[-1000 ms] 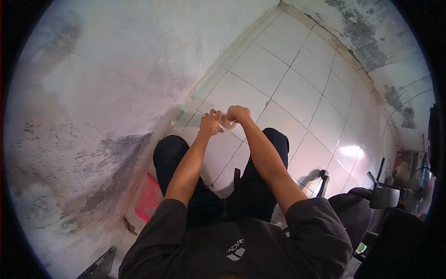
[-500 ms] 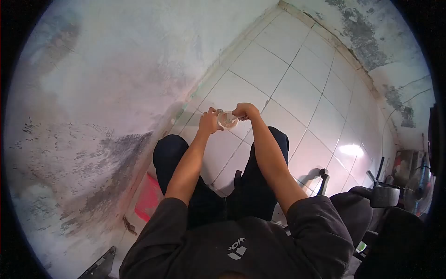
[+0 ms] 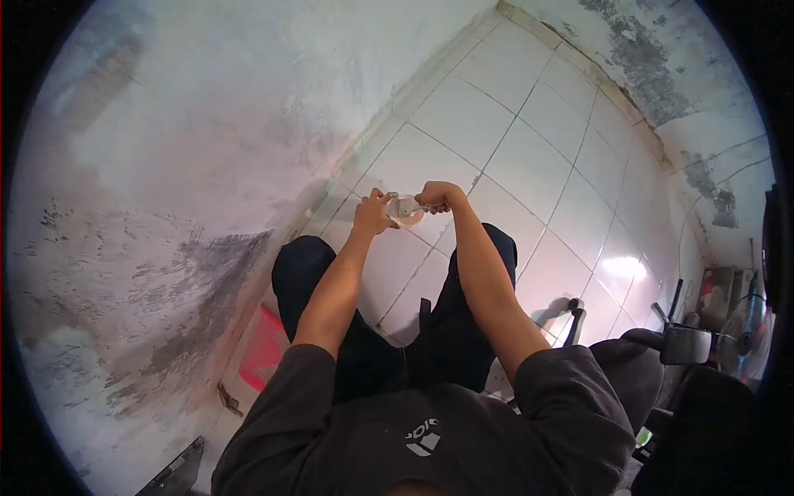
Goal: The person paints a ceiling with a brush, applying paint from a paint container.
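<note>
Holding a small pale container (image 3: 405, 212) between both grips, out over the tiled floor (image 3: 529, 165). Closed round its left side with the left hand (image 3: 374, 215); pinched shut on its right rim with the right hand (image 3: 438, 196). Likely to slip and fall to the floor below the grips if held too loosely under twisting. Cannot tell contents: too small, partly covered by fingers.

White tiled floor (image 3: 529, 165) w/ dark grout, grey-stained wall (image 3: 165, 207), red patch (image 3: 263, 351) lower left, charcoal sweatshirt (image 3: 430, 438) w/ white logo.
</note>
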A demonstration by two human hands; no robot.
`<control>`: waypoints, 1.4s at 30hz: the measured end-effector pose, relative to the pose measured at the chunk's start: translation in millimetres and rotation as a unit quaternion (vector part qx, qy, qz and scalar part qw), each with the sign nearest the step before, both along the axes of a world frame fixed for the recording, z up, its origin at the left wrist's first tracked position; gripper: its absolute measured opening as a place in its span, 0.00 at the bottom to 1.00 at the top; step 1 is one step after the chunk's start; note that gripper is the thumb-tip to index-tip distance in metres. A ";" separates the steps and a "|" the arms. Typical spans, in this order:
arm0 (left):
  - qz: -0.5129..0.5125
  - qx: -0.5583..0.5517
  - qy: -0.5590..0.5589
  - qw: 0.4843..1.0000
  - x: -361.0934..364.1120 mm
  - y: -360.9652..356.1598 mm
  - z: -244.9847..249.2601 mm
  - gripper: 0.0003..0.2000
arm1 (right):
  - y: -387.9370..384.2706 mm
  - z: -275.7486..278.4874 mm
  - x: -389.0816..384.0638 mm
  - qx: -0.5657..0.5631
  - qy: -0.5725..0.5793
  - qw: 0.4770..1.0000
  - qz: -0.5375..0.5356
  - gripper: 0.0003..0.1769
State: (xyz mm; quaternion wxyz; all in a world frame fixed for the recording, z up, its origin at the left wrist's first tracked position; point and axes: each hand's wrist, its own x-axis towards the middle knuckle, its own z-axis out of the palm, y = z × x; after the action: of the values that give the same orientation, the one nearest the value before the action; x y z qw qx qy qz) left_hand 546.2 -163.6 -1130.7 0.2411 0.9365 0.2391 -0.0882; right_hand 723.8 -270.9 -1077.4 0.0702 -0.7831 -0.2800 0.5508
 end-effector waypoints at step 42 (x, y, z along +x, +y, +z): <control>0.000 -0.029 0.014 0.999 1.7 4.4 -1.3 0.43 | -22.6 9.5 -22.3 0.090 -0.267 0.945 0.164 0.17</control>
State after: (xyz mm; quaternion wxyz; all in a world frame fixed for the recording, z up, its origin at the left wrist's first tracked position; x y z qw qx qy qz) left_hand 547.9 -159.3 -1132.0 0.2649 0.9278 0.2397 -0.1078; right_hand 701.5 -293.5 -1067.9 -0.0282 -0.8353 -0.4613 0.2977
